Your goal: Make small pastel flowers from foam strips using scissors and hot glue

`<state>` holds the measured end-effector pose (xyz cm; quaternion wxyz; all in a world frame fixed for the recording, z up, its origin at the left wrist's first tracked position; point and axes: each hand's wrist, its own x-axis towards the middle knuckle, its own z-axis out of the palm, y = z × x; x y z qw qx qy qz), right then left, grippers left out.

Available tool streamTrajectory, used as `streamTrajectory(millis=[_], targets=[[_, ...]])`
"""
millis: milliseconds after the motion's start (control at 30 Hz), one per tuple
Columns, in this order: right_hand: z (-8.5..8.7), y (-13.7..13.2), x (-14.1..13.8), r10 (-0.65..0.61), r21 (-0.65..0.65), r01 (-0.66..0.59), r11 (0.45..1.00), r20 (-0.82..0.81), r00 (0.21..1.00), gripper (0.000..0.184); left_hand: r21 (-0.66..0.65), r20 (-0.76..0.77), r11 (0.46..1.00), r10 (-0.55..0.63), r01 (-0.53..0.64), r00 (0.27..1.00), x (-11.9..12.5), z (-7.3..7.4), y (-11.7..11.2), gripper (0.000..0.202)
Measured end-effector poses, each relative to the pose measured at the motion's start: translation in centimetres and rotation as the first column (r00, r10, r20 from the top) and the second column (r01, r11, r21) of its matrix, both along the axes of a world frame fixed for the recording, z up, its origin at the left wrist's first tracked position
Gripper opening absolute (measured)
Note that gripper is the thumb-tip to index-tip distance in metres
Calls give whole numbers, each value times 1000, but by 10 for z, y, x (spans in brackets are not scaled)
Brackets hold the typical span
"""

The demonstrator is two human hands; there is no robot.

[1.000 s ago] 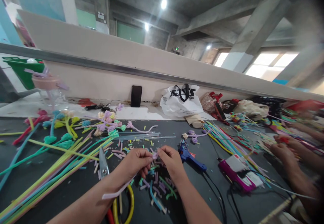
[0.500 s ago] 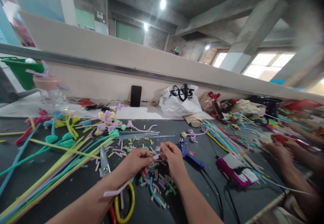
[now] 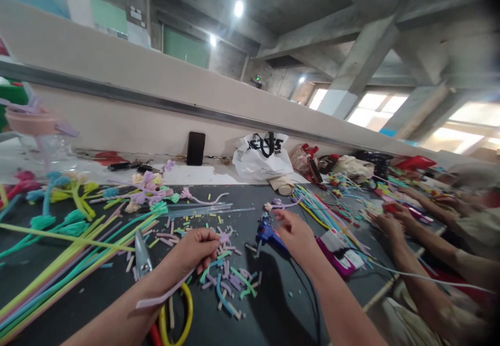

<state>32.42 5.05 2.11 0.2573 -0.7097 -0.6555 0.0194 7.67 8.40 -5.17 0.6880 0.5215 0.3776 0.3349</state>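
While the left hand (image 3: 202, 247) pinches a lilac stem (image 3: 156, 300) between thumb and curled fingers, just left of the blue glue gun (image 3: 270, 235), the stem's tail trails back along the forearm, probably so the tip stays free at the front. Over the gun's handle end, the right hand (image 3: 295, 230) has its fingers loosely parted, nothing visible in their hold (whether they touch the gun, I cannot tell). Nearer than the gun and left of it lie small cut pieces (image 3: 234, 280), too jumbled to count; farther left rest one pair of scissors (image 3: 144, 256), likely kept close for reach, and many long stems (image 3: 78, 267), uncounted. Beyond the gun are one phone (image 3: 196, 149), seemingly propped upright by the partition (image 3: 156, 124), and one white bag (image 3: 262, 159). Right of it sit one purple box (image 3: 347, 268) and, well apart, another person's hands (image 3: 391, 229), at least two.
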Motion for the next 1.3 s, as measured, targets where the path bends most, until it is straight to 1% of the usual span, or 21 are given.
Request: streamTrajectory(millis=[33, 67, 167, 267, 433, 567, 633, 667, 700, 733, 800, 833, 933, 1033, 1167, 1300], targets=[[-5, 0, 11, -32, -86, 44, 995, 131, 991, 41, -8, -4, 1000, -4, 4, 1000, 0, 2, 0, 21], [-12, -1, 20, -53, -119, 74, 990, 174, 983, 43, -16, -9, 1000, -9, 9, 1000, -1, 4, -1, 22], [-33, -4, 32, -68, -190, 114, 975, 236, 969, 49, -34, 5, 999, -16, 16, 1000, -2, 8, -2, 24], [-44, -7, 28, -64, -245, 130, 961, 261, 963, 51, -43, 48, 999, -30, 32, 998, -4, 8, -2, 24], [-46, 3, 18, -93, -252, 165, 954, 277, 956, 57, -64, 94, 996, -53, 59, 994, -5, 5, 0, 24], [-38, 10, 19, -140, -205, 200, 958, 274, 952, 47, -47, 104, 998, -29, 34, 994, -5, 4, 1, 24], [-35, 5, 18, -139, -108, 164, 981, 206, 969, 41, -28, 88, 1000, 13, -10, 996, -2, 4, 1, 24], [-35, 1, 16, -133, -40, 139, 989, 133, 982, 38, -12, 73, 999, 45, -44, 996, -1, 4, 0, 24], [-36, -6, 11, -106, 29, 105, 994, 36, 994, 35, 9, 53, 996, 85, -85, 995, 1, 4, 0, 24], [-38, -14, 5, -93, 94, 100, 991, -79, 993, 30, 34, 28, 991, 130, -131, 991, 3, 5, -2, 23], [-45, -33, -12, 28, 160, 12, 987, -248, 968, 22, 86, -33, 973, 219, -216, 975, 6, 5, -4, 22], [-48, -42, -23, 83, 192, -29, 981, -282, 956, 20, 110, -66, 963, 254, -246, 965, 8, 5, -6, 21], [-52, -64, -52, 229, 237, -181, 955, -194, 954, 13, 167, -148, 946, 304, -279, 941, 9, 7, -10, 21], [-53, -69, -67, 297, 277, -255, 926, -125, 947, 9, 209, -187, 936, 324, -284, 928, 8, 9, -13, 21], [-57, -66, -69, 332, 246, -302, 921, -89, 939, 12, 312, -192, 916, 322, -254, 927, 7, 12, -15, 18], [-62, -66, -68, 355, 240, -328, 914, -78, 932, 7, 420, -184, 878, 329, -229, 926, 7, 12, -16, 17]])
